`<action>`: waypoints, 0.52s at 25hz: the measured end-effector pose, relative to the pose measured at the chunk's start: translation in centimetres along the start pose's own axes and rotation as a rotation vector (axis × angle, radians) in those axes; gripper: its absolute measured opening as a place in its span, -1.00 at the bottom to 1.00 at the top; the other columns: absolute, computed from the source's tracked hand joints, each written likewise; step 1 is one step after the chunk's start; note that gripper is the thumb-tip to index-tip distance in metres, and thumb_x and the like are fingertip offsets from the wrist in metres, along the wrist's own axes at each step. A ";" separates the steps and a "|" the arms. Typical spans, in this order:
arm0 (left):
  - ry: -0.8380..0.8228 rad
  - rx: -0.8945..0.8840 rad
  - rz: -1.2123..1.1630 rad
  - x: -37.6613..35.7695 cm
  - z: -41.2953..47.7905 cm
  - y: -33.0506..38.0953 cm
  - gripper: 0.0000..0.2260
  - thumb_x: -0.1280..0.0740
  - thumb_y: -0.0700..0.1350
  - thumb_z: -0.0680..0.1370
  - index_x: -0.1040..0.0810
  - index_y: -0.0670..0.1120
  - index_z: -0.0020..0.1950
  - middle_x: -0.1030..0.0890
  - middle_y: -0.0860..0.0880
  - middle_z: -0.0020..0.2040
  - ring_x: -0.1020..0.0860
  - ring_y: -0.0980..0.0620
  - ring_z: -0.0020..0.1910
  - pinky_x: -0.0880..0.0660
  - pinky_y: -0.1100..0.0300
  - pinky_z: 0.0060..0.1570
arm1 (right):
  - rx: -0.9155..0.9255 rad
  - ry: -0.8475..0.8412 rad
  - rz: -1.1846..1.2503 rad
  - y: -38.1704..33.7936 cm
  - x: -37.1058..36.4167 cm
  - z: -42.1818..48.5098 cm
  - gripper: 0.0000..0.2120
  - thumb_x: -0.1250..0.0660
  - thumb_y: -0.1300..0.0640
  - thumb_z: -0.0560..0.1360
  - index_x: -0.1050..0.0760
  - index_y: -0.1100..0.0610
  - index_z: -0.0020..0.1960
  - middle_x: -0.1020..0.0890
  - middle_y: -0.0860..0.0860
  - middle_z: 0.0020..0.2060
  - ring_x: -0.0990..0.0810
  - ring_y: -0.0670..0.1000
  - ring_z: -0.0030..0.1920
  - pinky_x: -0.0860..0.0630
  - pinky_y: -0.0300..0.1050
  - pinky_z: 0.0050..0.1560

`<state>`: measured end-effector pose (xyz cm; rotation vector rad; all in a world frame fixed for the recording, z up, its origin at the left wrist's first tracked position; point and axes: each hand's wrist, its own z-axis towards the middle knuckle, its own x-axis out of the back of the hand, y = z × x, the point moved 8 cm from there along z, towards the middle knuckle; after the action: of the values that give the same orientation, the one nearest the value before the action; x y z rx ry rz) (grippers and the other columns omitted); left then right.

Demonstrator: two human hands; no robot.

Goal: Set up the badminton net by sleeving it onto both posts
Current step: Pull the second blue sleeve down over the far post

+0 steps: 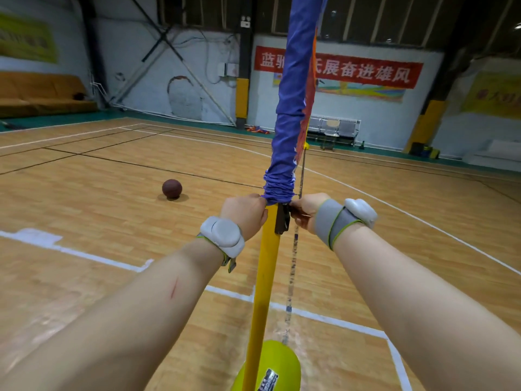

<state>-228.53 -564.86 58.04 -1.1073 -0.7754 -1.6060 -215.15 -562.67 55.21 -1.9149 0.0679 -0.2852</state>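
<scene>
Base near the feet, post upright. Left hand grips the bunched sleeve hem on the post. Right hand pinches the hem beside a black fitting. Risk: the hem snags on the fitting, and a hard tug tilts the post. Net hangs beyond.

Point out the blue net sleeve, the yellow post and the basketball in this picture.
blue net sleeve (290,108), head view, smooth fabric halfway up.
yellow post (266,263), head view, bare shaft below the sleeve.
basketball (172,188), head view, middle of the ball.
</scene>
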 end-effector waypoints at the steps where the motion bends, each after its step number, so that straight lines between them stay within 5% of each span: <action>1: -0.010 -0.011 0.020 -0.3 0.0 0.1 -0.73 -0.09 -0.04 0.61 -0.48 -0.11 0.17 -0.54 -0.08 0.15 -0.57 -0.16 0.05 -0.49 0.03 -0.08 | -0.016 -0.007 0.034 0.2 -0.1 0.1 -0.74 -0.19 0.29 0.56 -0.34 0.22 -0.31 -0.42 0.09 -0.39 -0.39 0.00 -0.41 -0.30 -0.21 -0.41; 10: 0.015 -0.046 0.038 0.5 0.6 1.0 -0.75 -0.09 -0.04 0.62 -0.47 -0.15 0.11 -0.53 -0.12 0.12 -0.56 -0.18 0.04 -0.47 0.03 -0.10 | -0.159 -0.100 0.270 0.5 -1.4 -1.3 -0.69 -0.11 0.18 0.61 -0.33 0.19 -0.31 -0.40 0.02 -0.35 -0.34 -0.07 -0.34 -0.30 -0.27 -0.33; 13: 0.023 -0.040 0.049 0.8 0.8 1.4 -0.76 -0.09 -0.05 0.62 -0.43 -0.17 0.14 -0.52 -0.13 0.14 -0.55 -0.18 0.06 -0.44 0.03 -0.10 | -0.166 -0.106 0.350 0.0 -1.5 -1.7 -0.71 -0.11 0.21 0.60 -0.34 0.21 -0.30 -0.38 0.05 -0.33 -0.33 -0.05 -0.32 -0.42 -0.29 0.01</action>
<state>-227.01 -564.87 59.02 -1.1257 -0.6986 -1.5967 -216.95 -563.92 55.49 -2.0373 0.3618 0.0600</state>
